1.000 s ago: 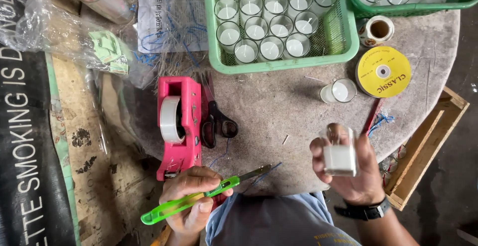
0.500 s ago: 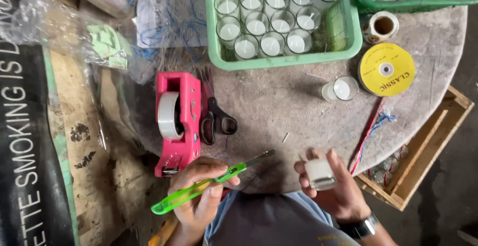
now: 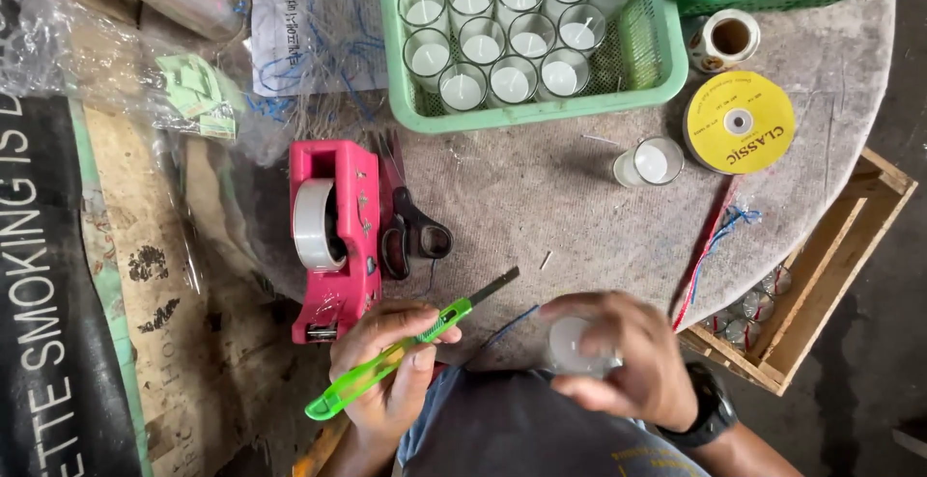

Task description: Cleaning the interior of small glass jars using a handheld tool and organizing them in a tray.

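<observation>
My left hand (image 3: pixel 391 371) grips a bright green utility knife (image 3: pixel 386 361) with its blade out, pointing up and right over the round table's front edge. To its right, my right hand (image 3: pixel 628 356) is wrapped around a small glass candle (image 3: pixel 570 347), palm turned down, close to my lap. A watch sits on that wrist. The knife's blade tip lies a short way left of the candle, not touching it.
A pink tape dispenser (image 3: pixel 333 240) and black scissors (image 3: pixel 410 226) lie just beyond my left hand. A green basket (image 3: pixel 541 110) of several glass candles stands at the back, with a lone candle (image 3: pixel 649 161), a yellow ribbon spool (image 3: pixel 739 122) and a wooden crate (image 3: pixel 821 284) to the right.
My right hand has brought the candle down and left toward my lap, turning its palm over it. The left hand with the knife has shifted slightly right.
</observation>
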